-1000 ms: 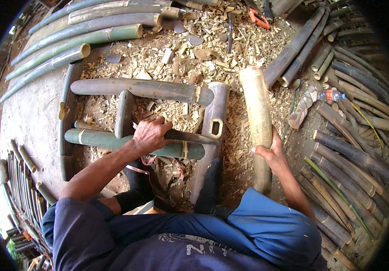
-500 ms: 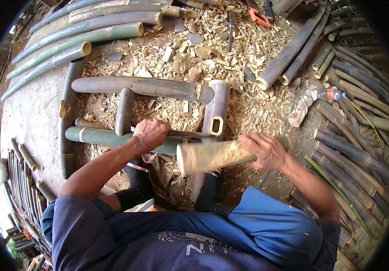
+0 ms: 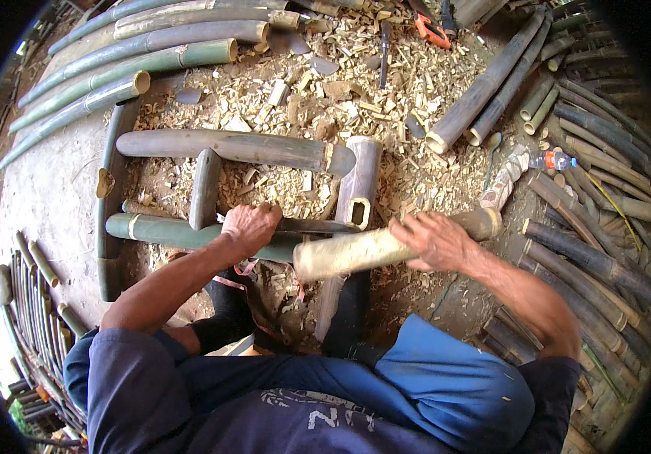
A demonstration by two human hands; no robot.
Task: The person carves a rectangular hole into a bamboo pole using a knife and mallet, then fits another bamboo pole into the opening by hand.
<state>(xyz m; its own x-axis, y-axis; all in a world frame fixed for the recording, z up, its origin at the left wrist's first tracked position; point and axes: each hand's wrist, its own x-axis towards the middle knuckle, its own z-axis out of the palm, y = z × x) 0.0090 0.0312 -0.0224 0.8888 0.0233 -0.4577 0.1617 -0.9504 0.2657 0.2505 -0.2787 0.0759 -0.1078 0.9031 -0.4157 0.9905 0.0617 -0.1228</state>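
Observation:
My left hand (image 3: 252, 229) is closed over the lower bar of a bamboo frame, gripping a dark, blade-like strip (image 3: 314, 225) that runs right from the fist; its exact kind is unclear. My right hand (image 3: 433, 240) wraps around a thick bamboo piece (image 3: 355, 253), pale and scraped at its left part, darker at its right end. This piece slants above the ground, its left end over the right end of the green bamboo bar (image 3: 166, 229). Beyond it stands the frame's bamboo post (image 3: 363, 170) with a squared hole, joined by a dark upper bar (image 3: 227, 144).
Wood chips (image 3: 280, 91) cover the ground. Bamboo poles (image 3: 144, 64) lie at the far left, and more (image 3: 582, 261) are stacked on the right. An orange-handled tool (image 3: 433, 32) lies at the back. A plastic bottle (image 3: 552, 160) lies right, near a wrapped bundle (image 3: 505, 178).
My right hand has shifted slightly left and away from me. The bamboo piece has turned, its right end now farther right and farther away. My left hand stays nearly in place.

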